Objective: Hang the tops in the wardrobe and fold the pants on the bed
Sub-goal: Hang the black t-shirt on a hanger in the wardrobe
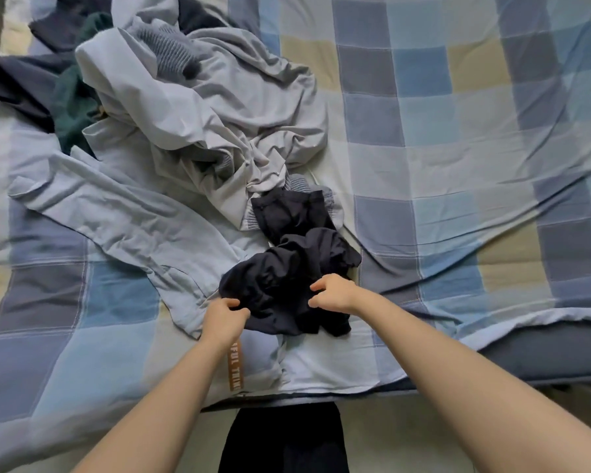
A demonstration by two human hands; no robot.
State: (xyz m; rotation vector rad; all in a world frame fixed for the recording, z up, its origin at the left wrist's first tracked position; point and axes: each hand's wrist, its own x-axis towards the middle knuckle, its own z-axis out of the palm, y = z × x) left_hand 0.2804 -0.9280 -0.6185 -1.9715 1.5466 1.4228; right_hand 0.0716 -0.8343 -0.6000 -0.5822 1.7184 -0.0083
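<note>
A crumpled dark navy garment [287,268] lies near the front edge of the bed [458,131], which is covered with a blue, grey and beige checked quilt. My left hand [224,319] pinches its lower left edge. My right hand [333,293] grips its right side, fingers curled into the cloth. Whether the garment is pants or a top cannot be told from its folds. Behind it sits a heap of pale grey clothes [202,114]. A light blue garment [123,220] spreads flat to the left.
A dark green garment [72,107] and a dark navy one [17,83] lie at the heap's far left. A grey ribbed knit [171,49] pokes out on top. An orange lettered label [235,367] shows under my left wrist. Pale floor [406,438] lies below the bed edge.
</note>
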